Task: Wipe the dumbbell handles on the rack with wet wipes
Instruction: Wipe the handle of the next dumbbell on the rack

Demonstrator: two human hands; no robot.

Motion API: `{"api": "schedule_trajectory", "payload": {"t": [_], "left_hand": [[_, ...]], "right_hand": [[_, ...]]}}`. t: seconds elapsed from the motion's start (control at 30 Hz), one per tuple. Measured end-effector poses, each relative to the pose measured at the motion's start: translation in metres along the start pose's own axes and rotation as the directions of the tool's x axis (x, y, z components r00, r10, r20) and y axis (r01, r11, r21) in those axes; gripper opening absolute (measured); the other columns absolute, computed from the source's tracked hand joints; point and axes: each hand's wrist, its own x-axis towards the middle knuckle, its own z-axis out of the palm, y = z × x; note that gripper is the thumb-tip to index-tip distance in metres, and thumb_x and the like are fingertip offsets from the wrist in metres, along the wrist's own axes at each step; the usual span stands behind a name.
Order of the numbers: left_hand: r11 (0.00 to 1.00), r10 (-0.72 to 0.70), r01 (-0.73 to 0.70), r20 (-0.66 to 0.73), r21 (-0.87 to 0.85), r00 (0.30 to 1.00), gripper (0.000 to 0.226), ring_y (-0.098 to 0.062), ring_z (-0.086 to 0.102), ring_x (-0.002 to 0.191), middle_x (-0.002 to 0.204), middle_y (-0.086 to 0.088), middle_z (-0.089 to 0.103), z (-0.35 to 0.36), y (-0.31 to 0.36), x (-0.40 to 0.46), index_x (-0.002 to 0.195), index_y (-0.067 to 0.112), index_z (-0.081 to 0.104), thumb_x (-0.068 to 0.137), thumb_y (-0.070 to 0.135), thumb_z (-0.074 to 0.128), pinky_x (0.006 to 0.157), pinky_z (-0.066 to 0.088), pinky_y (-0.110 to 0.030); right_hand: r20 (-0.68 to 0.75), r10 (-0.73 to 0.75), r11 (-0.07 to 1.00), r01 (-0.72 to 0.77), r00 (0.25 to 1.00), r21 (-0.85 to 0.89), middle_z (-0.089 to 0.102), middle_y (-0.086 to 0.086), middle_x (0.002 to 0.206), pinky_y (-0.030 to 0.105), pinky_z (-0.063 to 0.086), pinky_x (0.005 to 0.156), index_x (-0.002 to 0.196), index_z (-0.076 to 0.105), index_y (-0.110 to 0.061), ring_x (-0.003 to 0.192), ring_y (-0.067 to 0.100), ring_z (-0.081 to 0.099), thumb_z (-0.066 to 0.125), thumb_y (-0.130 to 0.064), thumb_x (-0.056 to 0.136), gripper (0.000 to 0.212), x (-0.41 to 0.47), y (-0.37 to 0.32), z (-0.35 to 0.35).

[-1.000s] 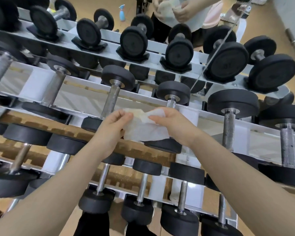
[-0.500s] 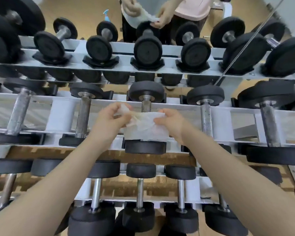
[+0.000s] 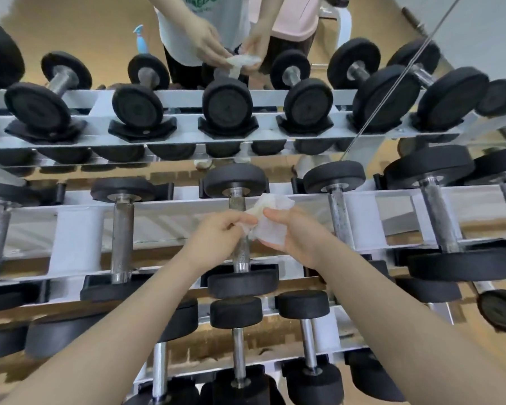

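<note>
Wipe (image 3: pixel 270 219) now bunched between my two hands, where half a second ago it was held spread flat in front of the middle-tier dumbbell. My left hand (image 3: pixel 216 235) pinches the wipe's left edge with thumb and fingertips curled in; my right hand (image 3: pixel 292 238) cups the rest, the thumb pressed across the top and the fingers folded beneath. The view has also centred on this dumbbell since then, and more of its handle shows.

Position: the wipe sits just right of the knurled handle (image 3: pixel 240 252) of the dumbbell lying front to back in the centre of the rack's (image 3: pixel 76 226) middle shelf. The wipe's left part crosses in front of the handle; whether it actually touches the steel I cannot tell. The bare handle shows above and below my hands, between the far head (image 3: pixel 235 179) and the near head (image 3: pixel 243 280).

Reading: I judge that I am gathering the wipe to wrap it round this handle; the stroke along it is not yet made. Neighbouring handles to left (image 3: pixel 122 238) and right (image 3: pixel 339 217) on the same shelf carry no wipe.

Containers: none holds anything loose. The black cradles (image 3: pixel 228 128) along the top shelf's front edge each seat one dumbbell head. A blue spray bottle (image 3: pixel 140 39) stands beyond the rack's far edge; contents not visible. In the mirror behind the rack, two hands (image 3: pixel 208 48) hold a wipe.
</note>
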Motion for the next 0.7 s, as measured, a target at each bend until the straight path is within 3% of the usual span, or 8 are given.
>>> {"api": "schedule_trajectory", "payload": {"t": [0.1, 0.2, 0.27, 0.37, 0.5, 0.6, 0.7], "left_hand": [[1.0, 0.002, -0.003, 0.048, 0.015, 0.999, 0.034, -0.012, 0.054, 0.092, 0.113, -0.003, 0.063, 0.014, 0.007, 0.005, 0.108, 0.022, 0.065, 0.093, 0.003, 0.042, 0.065, 0.037, -0.003], [0.998, -0.043, 0.047, -0.095, 0.034, 0.995, 0.026, -0.003, 0.052, 0.076, 0.097, 0.009, 0.058, 0.018, 0.011, 0.009, 0.109, 0.021, 0.061, 0.094, 0.007, 0.045, 0.06, 0.039, -0.006], [0.995, -0.08, 0.092, -0.207, 0.049, 0.975, 0.019, -0.002, 0.05, 0.073, 0.088, 0.01, 0.055, 0.014, 0.007, 0.011, 0.102, 0.021, 0.059, 0.093, 0.009, 0.047, 0.059, 0.039, -0.015], [0.973, -0.146, 0.19, -0.284, 0.133, 0.948, 0.009, -0.013, 0.053, 0.079, 0.088, 0.003, 0.057, 0.008, -0.006, 0.013, 0.099, 0.014, 0.057, 0.091, 0.018, 0.054, 0.062, 0.037, -0.023], [0.94, -0.274, 0.305, -0.195, 0.151, 0.942, 0.036, -0.019, 0.057, 0.097, 0.102, -0.001, 0.059, 0.003, -0.028, 0.015, 0.112, 0.01, 0.052, 0.086, 0.032, 0.064, 0.08, 0.043, -0.029], [0.942, -0.327, 0.331, -0.077, 0.058, 0.942, 0.036, -0.014, 0.058, 0.098, 0.103, 0.002, 0.062, 0.004, -0.04, 0.019, 0.109, 0.014, 0.056, 0.083, 0.036, 0.067, 0.081, 0.043, -0.027], [0.941, -0.336, 0.333, -0.037, -0.059, 0.941, 0.023, -0.014, 0.06, 0.093, 0.1, 0.0, 0.067, 0.006, -0.046, 0.023, 0.095, 0.017, 0.062, 0.081, 0.033, 0.069, 0.085, 0.047, -0.03]], "right_hand": [[-0.198, -0.057, 0.985, 0.023, 0.978, -0.172, 0.06, 0.011, 0.124, 0.041, 0.047, 0.097, 0.128, 0.05, -0.007, 0.106, 0.024, 0.061, 0.061, -0.014, 0.09, 0.041, 0.007, -0.001, -0.008], [-0.409, -0.173, 0.96, 0.06, 0.896, -0.273, 0.058, 0.006, 0.11, 0.034, 0.049, 0.088, 0.122, 0.05, -0.01, 0.096, 0.021, 0.056, 0.052, -0.01, 0.092, 0.03, 0.005, -0.004, -0.023], [-0.467, -0.273, 0.933, 0.113, 0.841, -0.341, 0.054, 0.004, 0.103, 0.031, 0.048, 0.08, 0.121, 0.05, -0.012, 0.091, 0.019, 0.052, 0.051, -0.011, 0.092, 0.029, 0.008, -0.008, -0.03], [-0.439, -0.379, 0.871, 0.153, 0.815, -0.467, 0.057, 0.003, 0.095, 0.034, 0.049, 0.081, 0.112, 0.054, -0.011, 0.089, 0.021, 0.054, 0.054, -0.017, 0.09, 0.023, 0.019, -0.01, -0.022], [-0.278, -0.338, 0.834, 0.149, 0.899, -0.531, 0.049, -0.004, 0.076, 0.032, 0.043, 0.081, 0.092, 0.049, -0.013, 0.084, 0.018, 0.051, 0.051, -0.019, 0.093, 0.007, 0.032, -0.003, 0.015], [-0.199, -0.394, 0.819, 0.245, 0.897, -0.518, 0.053, -0.007, 0.073, 0.035, 0.045, 0.082, 0.071, 0.049, -0.022, 0.083, 0.017, 0.052, 0.049, -0.014, 0.093, 0.023, 0.041, -0.001, 0.04], [-0.206, -0.434, 0.818, 0.287, 0.877, -0.499, 0.058, -0.002, 0.077, 0.04, 0.048, 0.082, 0.076, 0.055, -0.023, 0.08, 0.018, 0.055, 0.05, -0.018, 0.093, 0.018, 0.053, 0.004, 0.053]]}}
